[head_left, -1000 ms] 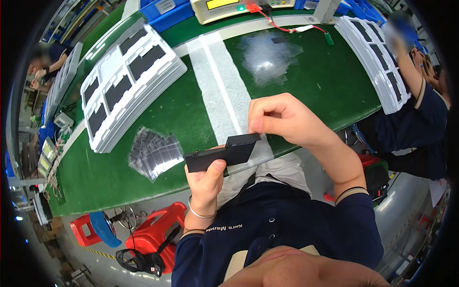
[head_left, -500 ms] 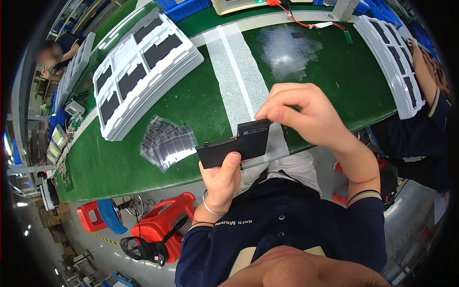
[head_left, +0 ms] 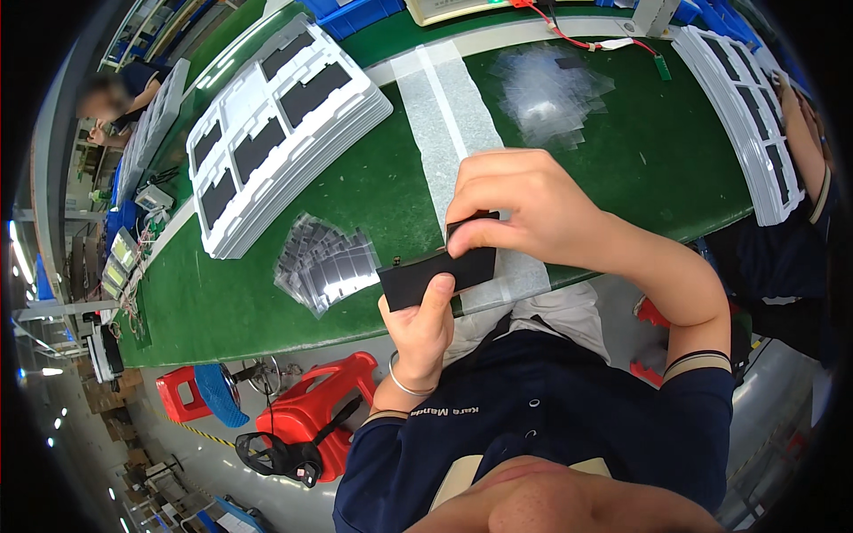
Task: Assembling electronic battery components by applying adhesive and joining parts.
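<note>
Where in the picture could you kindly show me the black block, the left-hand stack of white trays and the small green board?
Black block (head_left: 411,282): head view, on its broad face.
Stack of white trays (head_left: 306,169): head view, on its layered side.
Small green board (head_left: 663,68): head view, middle of its face.

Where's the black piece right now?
In the head view, the black piece is near centre in the left grip, right of the fanned sheets; the right grip overlaps its top.

Red stool (head_left: 306,424) located at 7 o'clock; co-worker (head_left: 142,87) at 10 o'clock; blue bin (head_left: 362,19) just before 12 o'clock.
</note>
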Demonstrator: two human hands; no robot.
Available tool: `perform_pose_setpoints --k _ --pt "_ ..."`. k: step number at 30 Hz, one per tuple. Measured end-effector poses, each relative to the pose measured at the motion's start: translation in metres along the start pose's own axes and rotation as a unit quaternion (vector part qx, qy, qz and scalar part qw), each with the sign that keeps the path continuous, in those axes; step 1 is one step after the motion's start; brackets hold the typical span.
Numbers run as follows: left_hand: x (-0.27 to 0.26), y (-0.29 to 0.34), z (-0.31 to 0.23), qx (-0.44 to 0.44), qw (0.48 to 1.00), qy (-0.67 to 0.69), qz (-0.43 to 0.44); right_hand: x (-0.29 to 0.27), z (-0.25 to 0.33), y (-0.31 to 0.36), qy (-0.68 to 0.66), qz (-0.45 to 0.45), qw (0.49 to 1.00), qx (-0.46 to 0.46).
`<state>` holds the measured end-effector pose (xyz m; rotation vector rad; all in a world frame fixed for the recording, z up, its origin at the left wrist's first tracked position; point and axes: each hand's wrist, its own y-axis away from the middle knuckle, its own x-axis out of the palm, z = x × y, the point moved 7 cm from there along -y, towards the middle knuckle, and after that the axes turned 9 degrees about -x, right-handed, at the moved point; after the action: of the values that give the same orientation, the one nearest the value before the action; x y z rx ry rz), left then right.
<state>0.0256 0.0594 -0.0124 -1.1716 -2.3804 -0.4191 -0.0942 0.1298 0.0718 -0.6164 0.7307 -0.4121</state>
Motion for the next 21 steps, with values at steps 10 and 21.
perform_pose_setpoints --k 10,21 --pt "-0.003 -0.007 -0.002 0.027 0.999 0.033 0.017 0.016 -0.036 0.005 -0.269 0.010 0.922 0.280" --pt "-0.011 -0.017 -0.035 -0.039 0.998 0.009 0.046 0.011 -0.057 0.001 -0.387 0.070 0.887 0.242"
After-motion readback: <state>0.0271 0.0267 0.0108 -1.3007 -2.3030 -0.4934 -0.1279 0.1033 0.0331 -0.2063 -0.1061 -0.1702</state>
